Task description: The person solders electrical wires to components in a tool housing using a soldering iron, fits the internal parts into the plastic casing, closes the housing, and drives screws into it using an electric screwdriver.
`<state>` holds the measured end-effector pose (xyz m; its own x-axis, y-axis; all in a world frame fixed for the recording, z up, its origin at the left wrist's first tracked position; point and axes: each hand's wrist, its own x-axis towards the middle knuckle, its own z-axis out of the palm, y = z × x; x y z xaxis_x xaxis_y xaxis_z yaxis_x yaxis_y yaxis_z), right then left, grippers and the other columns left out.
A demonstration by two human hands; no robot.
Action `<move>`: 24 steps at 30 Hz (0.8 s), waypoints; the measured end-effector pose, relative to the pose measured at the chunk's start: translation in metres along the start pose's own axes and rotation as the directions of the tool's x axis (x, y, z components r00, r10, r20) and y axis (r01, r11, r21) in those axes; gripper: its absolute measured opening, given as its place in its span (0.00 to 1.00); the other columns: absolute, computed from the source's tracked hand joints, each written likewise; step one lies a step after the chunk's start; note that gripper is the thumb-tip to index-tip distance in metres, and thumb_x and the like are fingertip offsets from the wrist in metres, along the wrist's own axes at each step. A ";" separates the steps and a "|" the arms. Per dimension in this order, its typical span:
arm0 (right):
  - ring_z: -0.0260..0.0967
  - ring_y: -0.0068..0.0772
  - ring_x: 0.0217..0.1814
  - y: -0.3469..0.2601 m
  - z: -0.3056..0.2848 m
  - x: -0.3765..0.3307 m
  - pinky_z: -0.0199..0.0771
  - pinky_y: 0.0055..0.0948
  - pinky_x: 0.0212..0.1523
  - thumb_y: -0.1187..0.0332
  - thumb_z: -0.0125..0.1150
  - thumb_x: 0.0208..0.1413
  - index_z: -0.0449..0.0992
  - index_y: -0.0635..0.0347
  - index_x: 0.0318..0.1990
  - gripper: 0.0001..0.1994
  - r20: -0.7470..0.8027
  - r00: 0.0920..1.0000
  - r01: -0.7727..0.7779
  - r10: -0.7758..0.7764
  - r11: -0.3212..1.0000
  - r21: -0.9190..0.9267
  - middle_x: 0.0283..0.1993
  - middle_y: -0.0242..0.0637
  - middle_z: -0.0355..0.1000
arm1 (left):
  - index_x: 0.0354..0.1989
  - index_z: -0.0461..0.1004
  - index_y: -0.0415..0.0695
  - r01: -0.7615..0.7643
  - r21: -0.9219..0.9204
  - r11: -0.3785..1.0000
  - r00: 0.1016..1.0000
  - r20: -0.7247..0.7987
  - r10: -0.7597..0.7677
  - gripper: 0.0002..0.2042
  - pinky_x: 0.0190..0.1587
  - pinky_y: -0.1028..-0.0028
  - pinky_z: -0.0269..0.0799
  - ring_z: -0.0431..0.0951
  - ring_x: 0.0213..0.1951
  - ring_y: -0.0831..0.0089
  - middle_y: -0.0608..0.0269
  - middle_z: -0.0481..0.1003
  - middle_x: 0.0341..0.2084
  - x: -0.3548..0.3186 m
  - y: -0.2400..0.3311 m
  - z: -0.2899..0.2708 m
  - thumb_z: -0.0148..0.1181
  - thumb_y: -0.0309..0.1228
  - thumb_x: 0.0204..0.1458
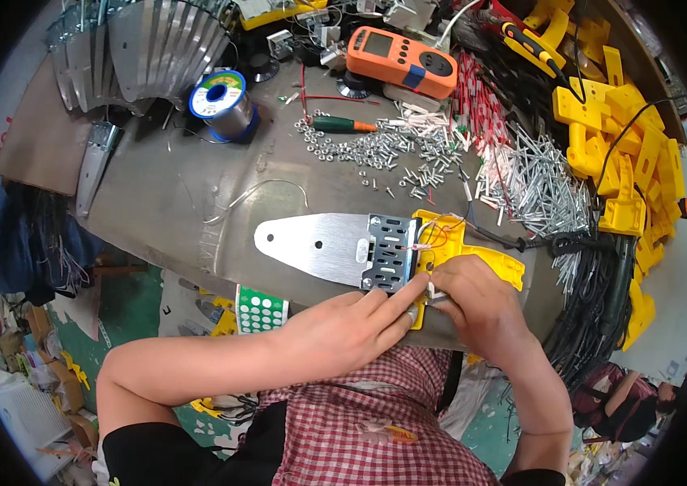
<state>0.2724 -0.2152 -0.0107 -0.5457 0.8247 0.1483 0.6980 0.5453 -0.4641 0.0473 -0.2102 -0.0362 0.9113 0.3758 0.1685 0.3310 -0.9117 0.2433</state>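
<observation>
Where the surface point(270, 178) comes nearest the wearer, right of centre: one yellow housing point(477, 253), open side up, wires showing inside, joined at its left to a slotted metal piece point(392, 251) and a tapered silver plate point(303, 247).

Left hand point(363, 324): fingers long and close together, tips at the housing's near end. Right hand point(481, 300): fingers bent, tips drawn narrow over the same end. Whether either grips a small part cannot be told; the fingers cover it.

Wiring: thin red and white wires point(434, 235), looped loosely in the housing; black cable point(513, 240), leading off right. Judged risks: a wire pinched under a part if a loop strays beneath the fingers; a joint strained if the cable is tugged.

Hardware, far side: small screws and nuts point(388, 148), loose; long screws point(533, 182), heaped right. Judged risk: a stray piece mixed in, should the heaps be brushed.
</observation>
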 end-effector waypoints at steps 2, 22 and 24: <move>0.69 0.42 0.43 -0.001 -0.004 0.002 0.71 0.35 0.41 0.76 0.65 0.36 0.71 0.60 0.41 0.19 0.050 0.999 0.009 -0.011 0.999 0.050 0.39 0.37 0.70 | 0.45 0.71 0.38 0.024 -0.163 0.986 1.000 -0.011 -0.027 0.18 0.31 0.74 0.75 0.73 0.31 0.71 0.45 0.61 0.59 -0.002 -0.009 -0.007 0.54 0.26 0.42; 0.71 0.34 0.43 -0.008 -0.051 0.028 0.69 0.28 0.43 0.76 0.62 0.47 0.74 0.62 0.44 0.15 -0.382 0.923 0.010 0.051 0.988 0.156 0.41 0.40 0.72 | 0.40 0.68 0.38 0.629 -0.173 0.758 0.675 -0.363 -0.642 0.16 0.45 0.65 0.67 0.70 0.42 0.50 0.51 0.67 0.38 -0.015 -0.092 -0.064 0.48 0.12 0.40; 0.69 0.34 0.43 -0.029 -0.044 0.056 0.67 0.31 0.46 0.74 0.61 0.46 0.74 0.61 0.43 0.14 -0.433 0.896 0.071 -0.103 0.993 -0.091 0.38 0.39 0.72 | 0.39 0.68 0.37 0.544 -0.237 0.805 0.730 -0.339 -0.593 0.15 0.44 0.67 0.67 0.70 0.42 0.50 0.50 0.67 0.37 0.006 -0.069 -0.077 0.48 0.12 0.41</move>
<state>0.2422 -0.1780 0.0497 -0.3603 0.7472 0.5584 0.6970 0.6135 -0.3712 0.0107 -0.1325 0.0216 0.3859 0.8715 0.3026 0.7037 -0.4902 0.5142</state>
